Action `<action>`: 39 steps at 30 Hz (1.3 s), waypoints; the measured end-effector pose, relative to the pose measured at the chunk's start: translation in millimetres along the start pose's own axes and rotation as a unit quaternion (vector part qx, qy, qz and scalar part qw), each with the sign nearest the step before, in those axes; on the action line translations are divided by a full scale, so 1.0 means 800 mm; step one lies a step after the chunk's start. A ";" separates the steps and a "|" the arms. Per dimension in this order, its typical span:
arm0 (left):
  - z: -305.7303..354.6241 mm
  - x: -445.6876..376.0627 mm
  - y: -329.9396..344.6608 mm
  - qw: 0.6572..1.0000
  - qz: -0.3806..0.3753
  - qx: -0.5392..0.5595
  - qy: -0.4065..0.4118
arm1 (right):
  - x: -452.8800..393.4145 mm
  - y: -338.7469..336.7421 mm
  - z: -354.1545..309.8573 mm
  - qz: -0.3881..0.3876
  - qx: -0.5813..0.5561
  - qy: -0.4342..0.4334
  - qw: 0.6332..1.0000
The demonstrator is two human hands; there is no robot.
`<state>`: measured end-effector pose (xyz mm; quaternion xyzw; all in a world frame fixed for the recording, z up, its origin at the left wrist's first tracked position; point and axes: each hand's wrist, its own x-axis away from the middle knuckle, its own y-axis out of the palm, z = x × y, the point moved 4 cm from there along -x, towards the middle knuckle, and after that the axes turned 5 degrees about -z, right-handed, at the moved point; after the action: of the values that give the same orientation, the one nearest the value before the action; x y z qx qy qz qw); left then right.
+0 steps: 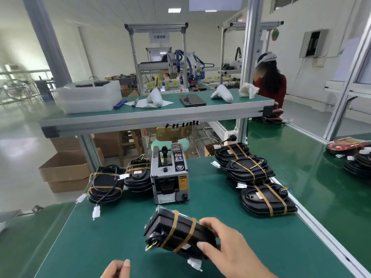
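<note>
A black bundle (176,232) of stacked lamp parts, bound with two brown tape bands, is held tilted just above the green mat. My right hand (230,249) grips its near end, thumb on the side and fingers over the top. Short coloured wires stick out at its far-left end and a white connector hangs below. My left hand (117,269) shows at the bottom edge, fingers curled, holding nothing that I can see and apart from the bundle.
A grey tape dispenser (170,175) stands mid-table. Taped black bundles lie left (105,187) and right (267,199) of it. An upper shelf (140,115) carries a white bin and tools. Cardboard boxes (64,169) sit on the floor left. A person sits at back right.
</note>
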<state>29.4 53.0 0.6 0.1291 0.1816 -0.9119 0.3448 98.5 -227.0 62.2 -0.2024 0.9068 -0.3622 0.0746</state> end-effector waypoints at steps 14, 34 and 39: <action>-0.082 -0.005 -0.024 0.982 -0.045 0.104 -0.148 | -0.067 0.015 -0.022 -0.125 0.136 -0.067 0.980; -0.032 0.003 0.001 0.969 -0.220 0.101 -0.040 | -0.078 0.026 -0.011 -0.146 0.144 -0.089 0.975; -0.026 0.002 0.018 0.964 -0.230 0.129 -0.043 | -0.071 0.029 -0.006 -0.151 0.118 -0.097 0.977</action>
<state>40.1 51.0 -22.2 0.0877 0.0723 -0.9870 0.1138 141.2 -184.5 49.1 -0.3612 0.8049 -0.4527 0.1297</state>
